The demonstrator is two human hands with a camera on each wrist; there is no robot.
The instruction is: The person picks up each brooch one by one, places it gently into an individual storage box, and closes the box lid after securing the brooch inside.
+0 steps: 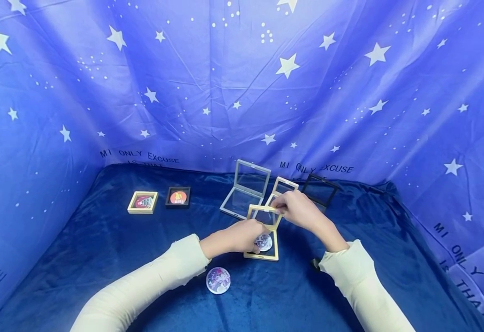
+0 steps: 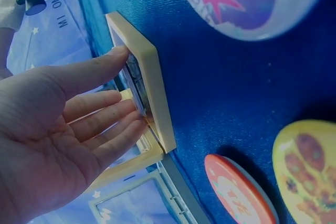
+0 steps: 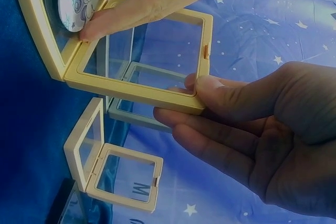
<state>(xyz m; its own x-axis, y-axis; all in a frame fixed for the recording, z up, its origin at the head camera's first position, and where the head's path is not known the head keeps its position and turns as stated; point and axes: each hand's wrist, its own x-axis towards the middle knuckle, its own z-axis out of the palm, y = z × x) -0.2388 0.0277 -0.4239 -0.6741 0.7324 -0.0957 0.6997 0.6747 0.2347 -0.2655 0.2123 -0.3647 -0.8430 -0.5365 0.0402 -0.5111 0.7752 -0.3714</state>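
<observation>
A yellow hinged frame [image 1: 276, 251] stands unfolded, its base lying on the blue cloth and its clear-windowed lid raised. In its base lies a round purple-and-white badge [image 1: 264, 242]. My left hand [image 1: 242, 236] spans this badge, thumb at one edge and fingertips at the opposite edge beside the hinge; the left wrist view shows the hand [image 2: 58, 124] with fingers nearly straight. With thumb and fingers my right hand [image 1: 302, 212] pinches a corner of the raised lid [image 3: 147, 94]. The badge's far edge is partly hidden by the left fingers.
A second purple badge [image 1: 218, 280] lies nearer me. Behind the yellow frame stand unfolded grey [image 1: 227, 203], pale pink [image 3: 123, 201] and black [image 1: 334, 188] frames. At the left are a cream frame [image 1: 141, 211] and a black frame [image 1: 178, 205] holding badges. Starry curtains [image 1: 209, 83] surround the cloth.
</observation>
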